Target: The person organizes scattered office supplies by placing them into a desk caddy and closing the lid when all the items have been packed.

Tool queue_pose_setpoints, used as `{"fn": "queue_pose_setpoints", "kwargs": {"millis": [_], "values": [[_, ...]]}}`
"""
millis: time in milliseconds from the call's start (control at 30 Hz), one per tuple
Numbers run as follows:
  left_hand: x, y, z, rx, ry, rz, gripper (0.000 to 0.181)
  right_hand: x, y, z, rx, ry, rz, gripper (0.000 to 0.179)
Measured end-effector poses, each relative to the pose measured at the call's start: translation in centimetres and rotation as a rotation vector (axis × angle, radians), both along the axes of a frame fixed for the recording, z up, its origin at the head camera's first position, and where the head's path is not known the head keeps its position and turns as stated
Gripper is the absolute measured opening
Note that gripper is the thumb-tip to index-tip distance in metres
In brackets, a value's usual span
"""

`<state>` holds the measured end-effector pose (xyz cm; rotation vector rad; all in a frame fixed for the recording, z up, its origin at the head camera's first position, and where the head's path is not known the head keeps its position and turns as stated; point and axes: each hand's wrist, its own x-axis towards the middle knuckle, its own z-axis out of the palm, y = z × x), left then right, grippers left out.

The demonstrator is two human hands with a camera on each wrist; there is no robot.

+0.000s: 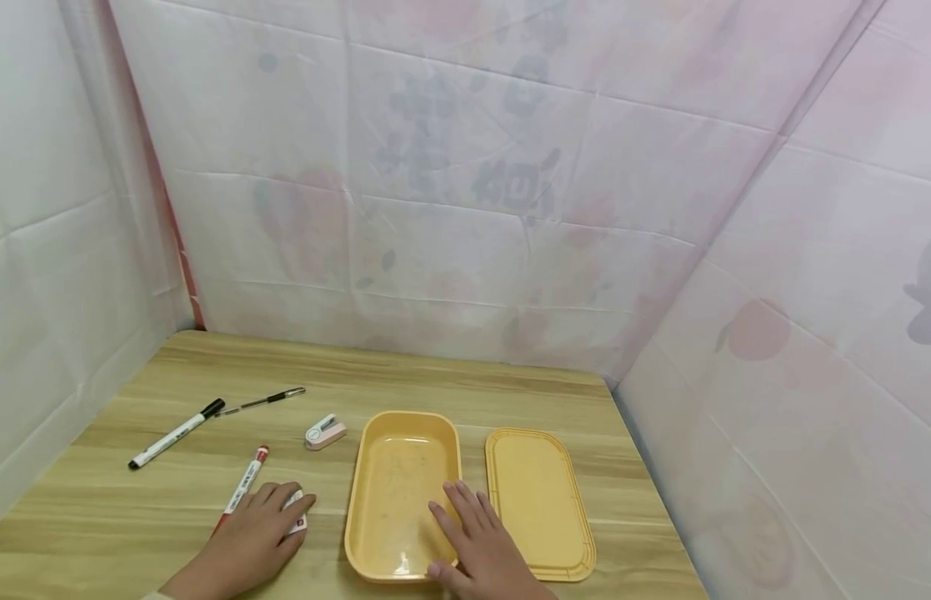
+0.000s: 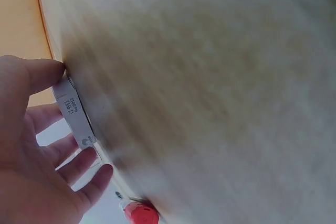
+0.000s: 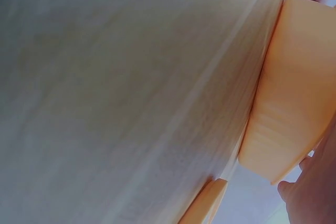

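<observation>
My left hand [image 1: 251, 533] holds a small white staple box [image 2: 76, 114] on the table, thumb at one end and fingers along the far side. Print reading No.0012 shows on its side in the left wrist view. Just left of this hand lies a white marker with red ends [image 1: 245, 485], partly covered by it. My right hand [image 1: 480, 546] is over the right rim of a yellow plastic box [image 1: 397, 492], its fingers spread and nothing in its grasp. The box stands without its lid, its inside bare. Beside it, the flat yellow lid [image 1: 538, 500] lies on the table.
A small pink and white stapler [image 1: 326, 432] sits left of the yellow box. Farther left lie a white marker with black ends [image 1: 176, 434] and a thin black pen [image 1: 273, 398]. Printed cloth walls [image 1: 450, 250] enclose the wooden table [image 1: 630, 467] at the back and sides.
</observation>
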<state>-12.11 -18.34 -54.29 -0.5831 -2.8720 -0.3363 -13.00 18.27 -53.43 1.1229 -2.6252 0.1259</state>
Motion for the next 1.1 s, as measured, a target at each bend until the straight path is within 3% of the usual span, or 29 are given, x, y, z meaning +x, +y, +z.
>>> {"fn": "queue_pose_setpoints", "kwargs": {"millis": [300, 567, 933, 1100], "values": [[-0.2, 0.2, 0.3, 0.038, -0.051, -0.007, 0.031, -0.1, 0.1, -0.1, -0.009, 0.031, 0.007, 0.07], [-0.1, 0.3, 0.5, 0.038, -0.049, 0.001, 0.029, -0.2, 0.2, -0.2, -0.004, 0.031, 0.012, 0.07], [-0.6, 0.1, 0.5, 0.017, 0.13, -0.018, 0.026, 0.0, 0.2, -0.2, -0.003, 0.031, -0.003, 0.071], [-0.9, 0.2, 1.5, 0.05, 0.119, 0.015, 0.03, 0.0, 0.1, -0.1, -0.003, 0.015, -0.003, 0.071]]}}
